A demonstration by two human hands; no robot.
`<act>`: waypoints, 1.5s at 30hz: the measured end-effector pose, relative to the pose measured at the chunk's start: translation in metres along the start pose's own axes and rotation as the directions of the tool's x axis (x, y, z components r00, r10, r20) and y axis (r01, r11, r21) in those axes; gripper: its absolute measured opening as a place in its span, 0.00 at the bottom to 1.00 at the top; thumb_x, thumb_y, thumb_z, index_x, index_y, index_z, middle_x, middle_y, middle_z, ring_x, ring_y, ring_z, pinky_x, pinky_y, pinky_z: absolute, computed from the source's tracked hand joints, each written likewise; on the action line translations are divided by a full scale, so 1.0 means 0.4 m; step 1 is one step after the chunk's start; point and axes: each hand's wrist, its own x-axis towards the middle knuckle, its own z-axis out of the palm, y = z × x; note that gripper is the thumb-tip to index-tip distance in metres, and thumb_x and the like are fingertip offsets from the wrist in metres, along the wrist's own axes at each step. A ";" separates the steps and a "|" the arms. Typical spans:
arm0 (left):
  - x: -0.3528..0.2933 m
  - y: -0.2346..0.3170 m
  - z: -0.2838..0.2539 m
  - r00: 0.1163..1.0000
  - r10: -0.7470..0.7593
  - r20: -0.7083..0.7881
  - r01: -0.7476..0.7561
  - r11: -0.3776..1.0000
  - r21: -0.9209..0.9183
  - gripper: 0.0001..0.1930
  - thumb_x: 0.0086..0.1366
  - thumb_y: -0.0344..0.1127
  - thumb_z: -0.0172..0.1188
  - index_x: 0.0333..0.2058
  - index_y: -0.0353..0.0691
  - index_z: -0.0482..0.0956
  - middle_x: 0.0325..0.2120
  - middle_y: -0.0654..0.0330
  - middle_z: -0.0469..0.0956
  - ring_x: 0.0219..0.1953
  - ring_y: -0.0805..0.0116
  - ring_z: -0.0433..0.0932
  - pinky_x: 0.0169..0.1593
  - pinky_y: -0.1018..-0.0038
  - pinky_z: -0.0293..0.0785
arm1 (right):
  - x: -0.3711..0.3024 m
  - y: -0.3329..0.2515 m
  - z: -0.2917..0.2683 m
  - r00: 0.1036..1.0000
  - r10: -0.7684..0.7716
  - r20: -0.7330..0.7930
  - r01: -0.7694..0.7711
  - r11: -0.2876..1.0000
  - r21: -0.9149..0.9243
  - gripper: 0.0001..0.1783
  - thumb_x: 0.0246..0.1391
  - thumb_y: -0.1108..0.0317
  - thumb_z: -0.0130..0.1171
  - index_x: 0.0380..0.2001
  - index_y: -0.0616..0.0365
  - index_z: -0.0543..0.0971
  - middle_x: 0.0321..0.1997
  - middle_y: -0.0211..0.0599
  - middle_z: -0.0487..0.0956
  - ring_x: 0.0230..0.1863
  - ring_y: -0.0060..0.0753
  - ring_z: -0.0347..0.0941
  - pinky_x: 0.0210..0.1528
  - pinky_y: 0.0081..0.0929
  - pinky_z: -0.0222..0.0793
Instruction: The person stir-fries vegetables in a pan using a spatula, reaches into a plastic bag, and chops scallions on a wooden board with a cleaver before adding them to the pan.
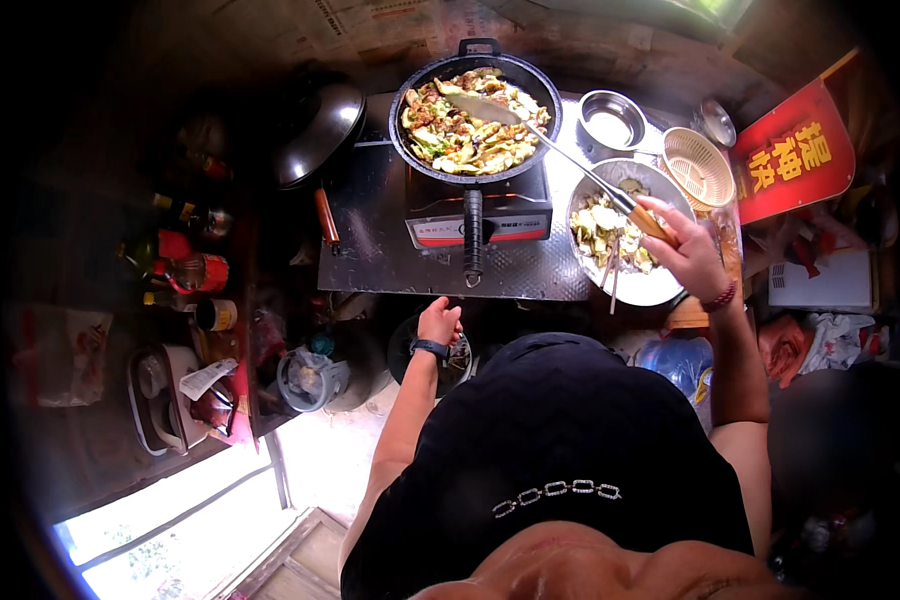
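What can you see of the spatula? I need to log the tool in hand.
The spatula is long and thin, with a metal blade, a slim metal shaft and a wooden-looking grip. It slants from the right hand, whose fingers wrap the grip, up-left into the black pan, its blade lying on the chopped food.

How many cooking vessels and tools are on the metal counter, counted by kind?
Black frying pan with food: 1
Round metal bowls: 2, a small empty one and a large one holding chopped food
Beige plastic strainer basket: 1
Long metal spatula with wooden handle, held in right hand: 1
Total: 5
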 end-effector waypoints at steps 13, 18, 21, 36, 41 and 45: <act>0.053 -0.103 -0.009 0.999 0.047 0.026 -0.044 0.993 -0.112 0.32 0.62 0.32 0.54 0.61 0.31 0.51 0.25 0.58 0.77 0.19 0.74 0.75 0.19 0.79 0.72 | 0.137 -0.078 -0.026 0.951 -0.140 0.276 0.274 0.795 -0.541 0.22 0.47 0.74 0.56 0.48 0.51 0.76 0.46 0.41 0.78 0.43 0.45 0.75 0.45 0.33 0.72; 0.050 -0.143 -0.039 1.000 -0.015 0.027 0.019 0.988 -0.152 0.31 0.61 0.32 0.54 0.60 0.31 0.54 0.23 0.59 0.76 0.17 0.74 0.74 0.17 0.78 0.71 | 0.110 -0.076 -0.100 0.965 -0.125 0.233 0.197 0.927 -0.318 0.23 0.50 0.80 0.56 0.52 0.60 0.73 0.50 0.40 0.78 0.52 0.28 0.73 0.53 0.23 0.66; 0.056 -0.179 -0.041 0.999 -0.048 -0.015 0.045 0.988 -0.150 0.27 0.61 0.32 0.55 0.57 0.33 0.59 0.22 0.59 0.75 0.17 0.74 0.74 0.16 0.78 0.71 | 0.106 -0.074 -0.084 0.980 -0.112 0.167 0.163 0.929 -0.332 0.23 0.49 0.79 0.56 0.51 0.60 0.73 0.48 0.42 0.78 0.51 0.32 0.74 0.52 0.24 0.67; 0.075 0.021 -0.116 0.601 0.628 -0.494 -0.537 0.775 0.333 0.09 0.54 0.28 0.61 0.32 0.33 0.70 0.17 0.68 0.72 0.20 0.83 0.67 0.27 0.81 0.67 | 0.080 -0.061 -0.027 0.982 -0.059 0.178 0.085 0.987 -0.139 0.22 0.50 0.79 0.56 0.51 0.63 0.73 0.49 0.41 0.78 0.49 0.26 0.73 0.51 0.20 0.67; 0.056 0.262 -0.150 0.452 0.782 -0.429 -0.676 0.614 0.409 0.08 0.55 0.28 0.63 0.28 0.34 0.71 0.17 0.66 0.71 0.20 0.80 0.67 0.27 0.80 0.66 | 0.089 -0.007 0.032 0.993 -0.033 0.113 0.047 0.991 -0.121 0.21 0.51 0.74 0.55 0.50 0.62 0.74 0.46 0.48 0.78 0.47 0.36 0.76 0.51 0.26 0.68; 0.073 0.426 -0.142 0.277 0.945 -0.171 -0.690 0.320 0.649 0.07 0.52 0.29 0.62 0.29 0.37 0.74 0.22 0.59 0.73 0.27 0.60 0.73 0.32 0.68 0.70 | 0.068 0.044 0.035 0.996 0.019 0.084 -0.022 0.999 0.032 0.22 0.51 0.73 0.56 0.52 0.62 0.73 0.48 0.46 0.78 0.46 0.31 0.75 0.50 0.25 0.68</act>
